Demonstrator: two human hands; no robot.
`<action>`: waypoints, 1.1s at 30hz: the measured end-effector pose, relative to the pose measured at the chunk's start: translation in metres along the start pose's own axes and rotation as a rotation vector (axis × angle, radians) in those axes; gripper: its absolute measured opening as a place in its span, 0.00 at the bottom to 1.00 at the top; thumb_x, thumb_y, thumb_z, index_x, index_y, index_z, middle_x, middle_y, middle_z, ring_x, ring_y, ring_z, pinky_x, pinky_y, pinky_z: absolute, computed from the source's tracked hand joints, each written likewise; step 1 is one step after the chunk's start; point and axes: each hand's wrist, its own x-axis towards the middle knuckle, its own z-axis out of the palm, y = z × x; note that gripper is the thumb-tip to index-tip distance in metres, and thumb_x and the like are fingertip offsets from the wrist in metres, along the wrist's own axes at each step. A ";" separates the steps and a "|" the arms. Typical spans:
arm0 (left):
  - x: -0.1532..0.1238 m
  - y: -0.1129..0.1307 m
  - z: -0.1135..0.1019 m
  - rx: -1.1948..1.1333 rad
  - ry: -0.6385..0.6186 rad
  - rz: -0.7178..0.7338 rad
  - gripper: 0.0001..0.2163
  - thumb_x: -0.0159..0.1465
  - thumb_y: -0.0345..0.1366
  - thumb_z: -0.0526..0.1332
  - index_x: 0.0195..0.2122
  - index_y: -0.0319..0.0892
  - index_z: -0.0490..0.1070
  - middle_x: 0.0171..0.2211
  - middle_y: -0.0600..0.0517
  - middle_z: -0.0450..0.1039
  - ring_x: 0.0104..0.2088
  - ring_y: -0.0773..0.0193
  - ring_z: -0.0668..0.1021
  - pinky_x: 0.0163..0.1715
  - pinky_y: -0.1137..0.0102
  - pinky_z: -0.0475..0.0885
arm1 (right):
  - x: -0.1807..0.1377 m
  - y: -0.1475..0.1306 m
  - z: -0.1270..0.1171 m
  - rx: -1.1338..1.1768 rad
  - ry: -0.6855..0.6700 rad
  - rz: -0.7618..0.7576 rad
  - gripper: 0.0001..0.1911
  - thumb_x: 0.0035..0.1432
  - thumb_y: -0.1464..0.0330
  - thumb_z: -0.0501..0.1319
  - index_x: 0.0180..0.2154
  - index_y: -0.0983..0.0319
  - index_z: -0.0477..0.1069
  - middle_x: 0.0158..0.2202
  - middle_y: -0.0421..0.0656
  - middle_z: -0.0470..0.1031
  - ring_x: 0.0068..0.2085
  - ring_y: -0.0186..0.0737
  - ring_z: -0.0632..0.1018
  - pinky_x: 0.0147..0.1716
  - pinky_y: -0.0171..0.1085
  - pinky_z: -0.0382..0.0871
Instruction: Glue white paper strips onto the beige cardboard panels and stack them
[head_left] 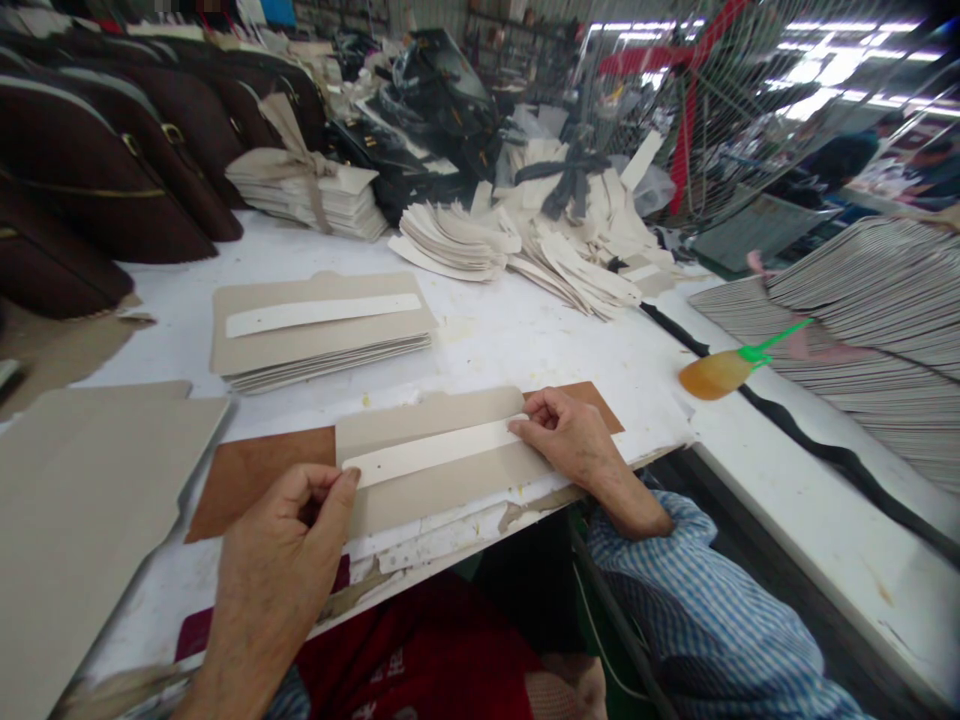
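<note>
A long white strip (442, 448) lies across a beige panel (420, 505) near the table's front edge. My left hand (289, 550) pinches the strip's left end between thumb and index finger. At the other end, my right hand (566, 435) grips the strip with thumb and fingers, close to the panel's right side. Brown leather-like sheet (262, 475) shows from under the panel on the left, and a brown piece (592, 402) shows on the right. Behind them sits a stack of beige panels (322, 350) with another white strip (322, 315) on top.
Large beige sheets (97, 500) lie at the left. Dark brown bags (90, 160) stand behind them. Tied bundles of beige pieces (307, 195) and loose strips (450, 240) fill the back. At right are an orange fly swatter (712, 375), stacked sheets (877, 330) and a fan (682, 110).
</note>
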 end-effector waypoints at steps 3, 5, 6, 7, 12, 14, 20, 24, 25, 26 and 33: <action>0.000 0.000 0.000 0.006 -0.010 0.006 0.16 0.60 0.56 0.58 0.28 0.51 0.74 0.21 0.56 0.77 0.24 0.57 0.78 0.26 0.67 0.64 | -0.001 -0.001 0.001 -0.009 0.016 -0.010 0.08 0.53 0.63 0.69 0.31 0.57 0.73 0.24 0.37 0.72 0.26 0.37 0.70 0.28 0.38 0.62; 0.000 -0.001 0.000 0.013 -0.019 0.013 0.16 0.61 0.55 0.58 0.28 0.51 0.74 0.22 0.56 0.77 0.24 0.57 0.78 0.26 0.67 0.64 | -0.002 -0.001 0.001 -0.015 0.033 -0.025 0.08 0.52 0.63 0.69 0.31 0.57 0.72 0.25 0.38 0.73 0.26 0.37 0.70 0.29 0.38 0.63; 0.001 -0.001 0.000 0.015 -0.023 0.018 0.16 0.62 0.55 0.58 0.28 0.51 0.74 0.22 0.56 0.77 0.25 0.57 0.78 0.26 0.67 0.64 | -0.002 -0.001 0.001 -0.020 0.041 -0.034 0.08 0.53 0.63 0.69 0.31 0.57 0.72 0.25 0.38 0.73 0.26 0.38 0.70 0.29 0.38 0.63; 0.001 -0.002 0.000 0.017 -0.021 0.021 0.16 0.62 0.55 0.58 0.29 0.51 0.74 0.22 0.56 0.77 0.25 0.57 0.78 0.26 0.67 0.65 | -0.002 -0.001 0.001 -0.025 0.045 -0.043 0.08 0.53 0.63 0.69 0.31 0.57 0.72 0.25 0.38 0.73 0.27 0.38 0.70 0.30 0.38 0.63; 0.001 -0.002 0.001 0.018 -0.025 0.026 0.15 0.63 0.55 0.58 0.30 0.51 0.74 0.23 0.56 0.77 0.25 0.58 0.78 0.27 0.67 0.65 | -0.003 -0.001 0.002 -0.044 0.019 -0.040 0.08 0.55 0.63 0.68 0.29 0.57 0.72 0.25 0.38 0.73 0.27 0.38 0.70 0.30 0.38 0.63; 0.000 -0.001 0.002 0.007 -0.020 0.016 0.15 0.62 0.55 0.58 0.29 0.51 0.74 0.23 0.56 0.77 0.25 0.58 0.78 0.27 0.67 0.65 | -0.003 -0.001 0.002 -0.046 0.014 -0.031 0.08 0.55 0.63 0.68 0.28 0.58 0.72 0.25 0.38 0.73 0.27 0.38 0.70 0.30 0.38 0.63; -0.001 0.003 0.002 0.003 -0.014 -0.017 0.14 0.60 0.53 0.57 0.28 0.50 0.74 0.23 0.56 0.77 0.25 0.58 0.78 0.28 0.67 0.66 | -0.004 -0.001 0.002 -0.052 0.002 -0.040 0.08 0.55 0.62 0.67 0.29 0.58 0.72 0.25 0.38 0.74 0.27 0.38 0.70 0.29 0.38 0.62; -0.001 0.003 0.002 -0.006 -0.014 -0.029 0.14 0.60 0.52 0.57 0.29 0.50 0.74 0.23 0.56 0.77 0.25 0.59 0.78 0.29 0.67 0.67 | -0.004 0.000 0.002 -0.046 -0.003 -0.041 0.09 0.55 0.60 0.65 0.28 0.58 0.71 0.25 0.38 0.74 0.27 0.38 0.70 0.30 0.38 0.62; -0.001 0.003 0.002 -0.012 -0.011 -0.024 0.14 0.60 0.52 0.57 0.29 0.50 0.74 0.23 0.57 0.77 0.24 0.59 0.77 0.28 0.67 0.67 | -0.004 0.000 0.001 -0.048 0.000 -0.042 0.10 0.54 0.59 0.65 0.28 0.58 0.71 0.24 0.38 0.73 0.26 0.38 0.69 0.29 0.38 0.62; -0.001 0.003 0.002 -0.020 -0.003 -0.014 0.13 0.60 0.51 0.57 0.29 0.50 0.74 0.22 0.57 0.76 0.24 0.60 0.77 0.28 0.68 0.67 | -0.004 0.000 0.001 -0.052 0.002 -0.042 0.10 0.54 0.59 0.65 0.27 0.57 0.71 0.24 0.38 0.72 0.26 0.38 0.69 0.29 0.38 0.62; -0.006 0.000 0.009 -0.088 0.073 0.162 0.11 0.66 0.44 0.59 0.28 0.47 0.73 0.22 0.58 0.74 0.22 0.64 0.76 0.26 0.70 0.66 | -0.005 0.001 0.000 -0.106 -0.006 -0.028 0.14 0.52 0.53 0.63 0.27 0.57 0.73 0.21 0.38 0.71 0.24 0.39 0.70 0.27 0.39 0.61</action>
